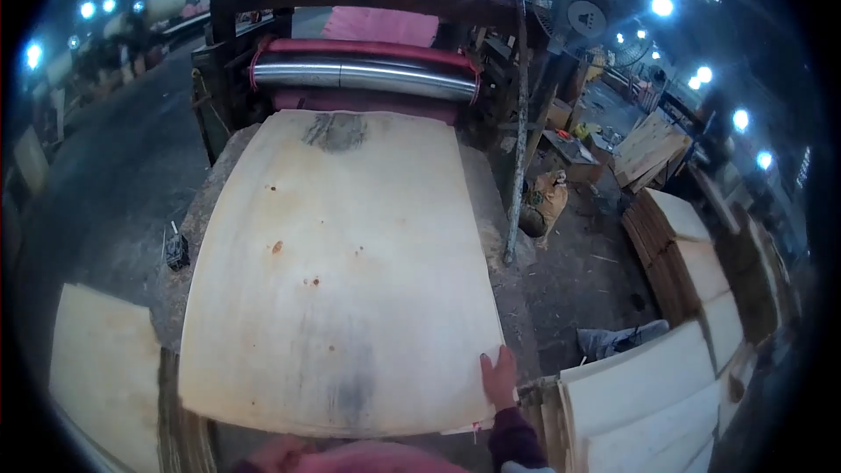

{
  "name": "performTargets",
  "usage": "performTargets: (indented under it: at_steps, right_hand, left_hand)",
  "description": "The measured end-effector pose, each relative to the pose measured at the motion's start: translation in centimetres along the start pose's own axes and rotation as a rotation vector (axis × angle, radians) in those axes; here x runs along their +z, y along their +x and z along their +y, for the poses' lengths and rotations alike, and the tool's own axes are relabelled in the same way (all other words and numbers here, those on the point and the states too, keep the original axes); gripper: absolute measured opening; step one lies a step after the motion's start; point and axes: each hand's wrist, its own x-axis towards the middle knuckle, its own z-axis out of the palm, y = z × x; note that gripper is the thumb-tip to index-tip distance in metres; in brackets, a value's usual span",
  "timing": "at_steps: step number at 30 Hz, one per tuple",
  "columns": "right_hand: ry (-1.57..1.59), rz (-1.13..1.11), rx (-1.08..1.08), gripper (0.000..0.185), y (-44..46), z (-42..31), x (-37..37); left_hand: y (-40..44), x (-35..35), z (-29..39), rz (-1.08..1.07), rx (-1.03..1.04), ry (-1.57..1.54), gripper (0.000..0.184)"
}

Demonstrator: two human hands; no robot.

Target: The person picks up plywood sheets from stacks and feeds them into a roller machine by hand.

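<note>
A large pale wood veneer sheet (342, 228) with small brown knots and grey stains lies in front of a machine with a shiny metal roller (350, 75). My right hand (499, 378) rests at the sheet's near right edge, thumb and fingers apart. Low in the view, my left hand (280, 452) is near the sheet's near left edge, blurred, its fingers not clear. Pink cloth shows beside it.
Stacked veneer sheets (644, 385) stand at the right, with another stack (103, 377) at the left. A metal pole (519, 140) rises right of the machine. Farther right are a sack (548, 200) and boxes on the floor.
</note>
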Motion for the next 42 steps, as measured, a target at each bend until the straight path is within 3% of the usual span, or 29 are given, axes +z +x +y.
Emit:
performTargets:
  at_steps: [1, 3, 5, 6, 8, 10, 12, 15, 22, 42]
  right_hand:
    - [0.005, -0.004, 0.013, 0.064, 0.0, -0.1, 0.1]
    - [-0.008, 0.025, -0.015, 0.063, 0.0, 0.1, 0.3]
    - [-0.018, 0.048, -0.051, 0.060, -0.4, 0.5, 1.1]
    - [-0.027, 0.062, -0.075, 0.059, -0.4, 0.7, 1.4]
    - [-0.040, 0.081, -0.092, 0.057, -0.2, 1.3, 1.2]
    - [-0.043, 0.086, -0.082, 0.055, -0.1, 0.8, 1.2]
    - [-0.055, 0.094, -0.092, 0.055, 0.0, 0.6, 1.1]
    - [-0.077, 0.093, -0.096, 0.055, 0.0, 0.5, 1.0]
    - [-0.059, 0.017, 0.034, 0.058, -0.2, -0.8, 0.2]
    - [-0.045, 0.020, 0.021, 0.060, -0.1, -0.3, 0.5]
  left_hand:
    - [-0.7, 0.4, 1.9, -0.019, -0.029, 0.115, 0.031]
    - [-1.9, 3.8, 6.7, -0.042, 0.152, 0.259, 0.023]
    - [-2.6, 9.6, 13.7, -0.128, 0.564, 0.255, 0.010]
    - [-3.1, 11.7, 16.9, -0.369, 0.784, 0.242, 0.010]
    - [-5.5, 17.3, 21.1, -0.595, 1.063, 0.221, 0.013]
    - [-8.7, 22.8, 23.3, -0.859, 1.124, 0.119, 0.019]
    - [-11.9, 26.8, 24.1, -0.983, 1.144, 0.260, 0.015]
    - [-14.5, 30.4, 22.5, -1.221, 1.019, 0.207, 0.022]
    - [-14.6, 33.6, 21.2, -1.557, 0.804, 0.163, 0.023]
    - [-11.8, 32.5, 21.4, -1.906, 0.626, 0.115, 0.023]
